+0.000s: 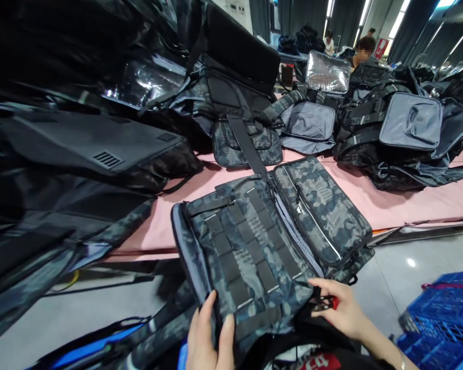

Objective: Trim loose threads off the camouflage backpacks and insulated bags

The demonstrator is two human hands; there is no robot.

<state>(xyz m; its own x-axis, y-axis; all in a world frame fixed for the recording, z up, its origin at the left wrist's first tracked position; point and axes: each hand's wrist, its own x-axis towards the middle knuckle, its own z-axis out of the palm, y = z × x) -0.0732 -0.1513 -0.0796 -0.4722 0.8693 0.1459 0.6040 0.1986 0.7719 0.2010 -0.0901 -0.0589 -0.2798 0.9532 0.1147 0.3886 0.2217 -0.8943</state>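
Observation:
A dark camouflage backpack (pixel 254 246) lies partly unzipped in front of me, on the near edge of the pink-covered table and against my body. Grey webbing straps cross its panel, and a camouflage front pocket (pixel 322 208) with a white-edged zip is folded out to the right. My left hand (pixel 208 336) grips the backpack's lower left edge, index finger and thumb on the fabric. At its lower right corner is my right hand (pixel 341 308), closed around small snips (pixel 324 304) with a red part. The fingertips of that hand touch the bag's edge.
Dark bags (pixel 100 149) are piled at the left. More open backpacks with grey linings (pixel 411 121) stand along the pink table (pixel 393 205). Blue plastic crates (pixel 443 313) sit on the floor at the lower right. A person (pixel 362 49) is behind the far bags.

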